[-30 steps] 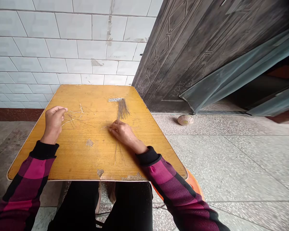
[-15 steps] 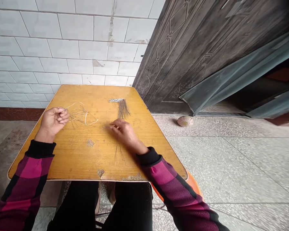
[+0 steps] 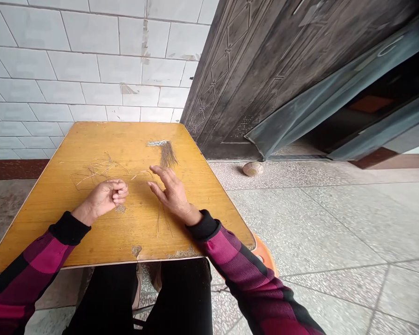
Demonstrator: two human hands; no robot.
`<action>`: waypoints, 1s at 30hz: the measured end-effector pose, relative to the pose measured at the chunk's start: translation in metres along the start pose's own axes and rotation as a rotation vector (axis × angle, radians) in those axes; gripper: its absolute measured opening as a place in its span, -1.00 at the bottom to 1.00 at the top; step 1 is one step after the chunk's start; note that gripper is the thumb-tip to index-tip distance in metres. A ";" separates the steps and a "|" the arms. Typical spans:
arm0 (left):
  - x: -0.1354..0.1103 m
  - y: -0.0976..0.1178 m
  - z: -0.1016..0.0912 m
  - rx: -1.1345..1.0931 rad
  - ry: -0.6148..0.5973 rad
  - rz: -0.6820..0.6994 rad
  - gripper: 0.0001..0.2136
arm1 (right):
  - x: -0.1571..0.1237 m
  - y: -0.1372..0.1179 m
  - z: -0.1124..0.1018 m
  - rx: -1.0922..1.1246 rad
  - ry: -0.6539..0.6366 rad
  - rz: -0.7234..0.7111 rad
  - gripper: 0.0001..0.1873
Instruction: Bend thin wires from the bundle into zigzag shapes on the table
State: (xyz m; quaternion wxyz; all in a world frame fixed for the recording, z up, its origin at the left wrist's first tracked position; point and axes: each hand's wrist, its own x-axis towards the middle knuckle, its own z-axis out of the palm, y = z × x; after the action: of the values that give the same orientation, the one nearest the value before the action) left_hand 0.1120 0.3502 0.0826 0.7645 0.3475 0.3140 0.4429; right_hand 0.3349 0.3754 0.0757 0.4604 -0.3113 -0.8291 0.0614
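My left hand (image 3: 106,197) is closed in a pinch above the table, with a thin strand (image 3: 141,172) running from its fingertips toward my right hand. Thumb and fingers stand apart on my right hand (image 3: 171,190), which hovers around the strand's far end. Whether its fingers touch the strand, I cannot tell. Beyond the left hand lies a loose tangle of thin wires (image 3: 97,168). A bundle of thin dark wires (image 3: 168,153) with black-and-white wrapped ends rests past my right hand. Two single wires (image 3: 158,218) lie on the table below my right palm.
The yellow wooden table (image 3: 101,232) has chipped patches near its front edge. White tiled wall (image 3: 91,70) stands behind it, a dark carved door (image 3: 223,93) to the right. An orange stool (image 3: 265,253) shows beside the table, and a worn ball (image 3: 253,168) sits on the floor.
My left hand has come right and nearer, closer to my right hand. The right hand's fingers have spread from a pinch. The whole view has shifted slightly.
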 end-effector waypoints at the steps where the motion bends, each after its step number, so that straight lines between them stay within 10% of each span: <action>1: 0.000 -0.004 0.002 -0.008 -0.038 -0.023 -0.80 | 0.000 0.001 0.001 0.029 0.010 0.001 -0.67; 8: -0.001 -0.010 0.006 0.052 -0.235 -0.087 -0.76 | -0.002 -0.004 -0.005 0.237 -0.126 0.034 -0.75; 30: 0.002 -0.021 0.018 0.021 -0.058 -0.129 -0.85 | -0.011 -0.006 0.006 -0.090 -0.403 -0.118 -0.64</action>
State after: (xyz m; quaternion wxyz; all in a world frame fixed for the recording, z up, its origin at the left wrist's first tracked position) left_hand 0.1365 0.3397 0.0752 0.7965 0.3472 0.3181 0.3794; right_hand 0.3319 0.3649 0.0668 0.2737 -0.2642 -0.9230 0.0581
